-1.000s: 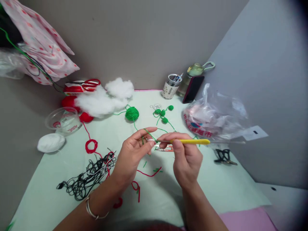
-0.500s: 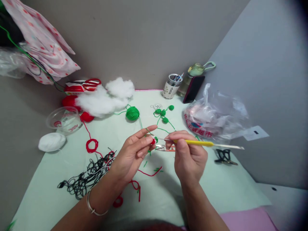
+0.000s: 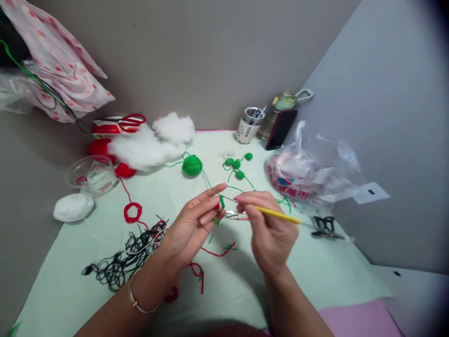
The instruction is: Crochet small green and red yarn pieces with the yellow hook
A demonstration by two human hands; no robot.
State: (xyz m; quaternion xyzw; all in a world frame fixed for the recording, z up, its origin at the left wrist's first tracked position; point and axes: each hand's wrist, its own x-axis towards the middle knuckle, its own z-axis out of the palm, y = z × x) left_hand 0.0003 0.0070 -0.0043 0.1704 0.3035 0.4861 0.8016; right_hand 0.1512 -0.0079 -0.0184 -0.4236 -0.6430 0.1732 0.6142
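Observation:
My left hand (image 3: 191,227) pinches a small red and green crocheted piece (image 3: 220,204) between thumb and fingers, with a green strand running back to the green yarn ball (image 3: 191,165). My right hand (image 3: 270,229) grips a yellow-handled crochet hook (image 3: 277,215), its metal tip at the small piece. Small snips (image 3: 236,216) lie on the table just under the two hands.
On the pale green table cover (image 3: 315,276) lie a black cord tangle (image 3: 126,257), red yarn loops (image 3: 132,212), white stuffing (image 3: 147,145), a clear cup (image 3: 91,175), green pompoms (image 3: 238,166), a plastic bag (image 3: 312,168), a black clip (image 3: 326,227), a jar (image 3: 249,125) and a bottle (image 3: 280,110).
The hook's handle has swung down to the right and its tip has gone into the small piece. The red and green piece now shows at my left fingertips.

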